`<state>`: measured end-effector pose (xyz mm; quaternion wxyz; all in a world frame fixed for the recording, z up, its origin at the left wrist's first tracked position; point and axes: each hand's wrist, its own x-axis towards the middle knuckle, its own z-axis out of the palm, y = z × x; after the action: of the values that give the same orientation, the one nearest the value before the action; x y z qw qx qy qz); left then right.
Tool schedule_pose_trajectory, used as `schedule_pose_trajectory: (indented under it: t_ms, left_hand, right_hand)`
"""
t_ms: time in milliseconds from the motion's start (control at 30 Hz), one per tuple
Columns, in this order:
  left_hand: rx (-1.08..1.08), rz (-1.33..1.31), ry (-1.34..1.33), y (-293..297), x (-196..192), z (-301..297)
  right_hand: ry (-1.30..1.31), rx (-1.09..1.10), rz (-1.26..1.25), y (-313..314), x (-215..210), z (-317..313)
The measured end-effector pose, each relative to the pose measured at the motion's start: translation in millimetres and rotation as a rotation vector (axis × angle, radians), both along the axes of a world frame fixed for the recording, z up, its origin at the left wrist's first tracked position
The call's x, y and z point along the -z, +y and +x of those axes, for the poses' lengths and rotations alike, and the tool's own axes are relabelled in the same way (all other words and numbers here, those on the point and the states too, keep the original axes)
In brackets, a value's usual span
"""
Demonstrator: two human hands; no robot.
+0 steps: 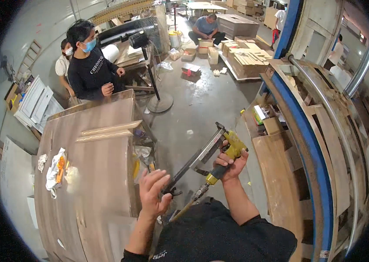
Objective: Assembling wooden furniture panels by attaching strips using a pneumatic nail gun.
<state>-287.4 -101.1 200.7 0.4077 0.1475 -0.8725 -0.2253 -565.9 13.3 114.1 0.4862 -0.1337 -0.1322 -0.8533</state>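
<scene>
My right hand is wrapped round the black grip of a yellow pneumatic nail gun. An air hose joins the grip's lower end through a metal coupling. The gun's long dark magazine slants down to the left, toward my left hand. That hand is raised with its fingers apart and holds nothing. It is close beside the magazine's lower end; whether it touches it I cannot tell.
On my left stands a wood-grain worktable bearing two wooden strips and a white cloth. A blue-framed rack curves along my right. A person in black stands beyond the table; a stand with a round base is nearby.
</scene>
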Motion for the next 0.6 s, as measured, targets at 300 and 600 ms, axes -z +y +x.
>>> schedule_pose_trajectory:
  t_ms: [300,600]
  left_hand:
    - [-0.042,0.407,0.020,11.4,-6.4,3.3]
    - [-0.175,0.606,-0.074,-18.9,34.4,80.6]
  right_hand:
    - [-0.012,-0.041,-0.037,-17.3,-0.1,29.2]
    - [0.027,-0.069,0.163,-31.3,31.7,57.7]
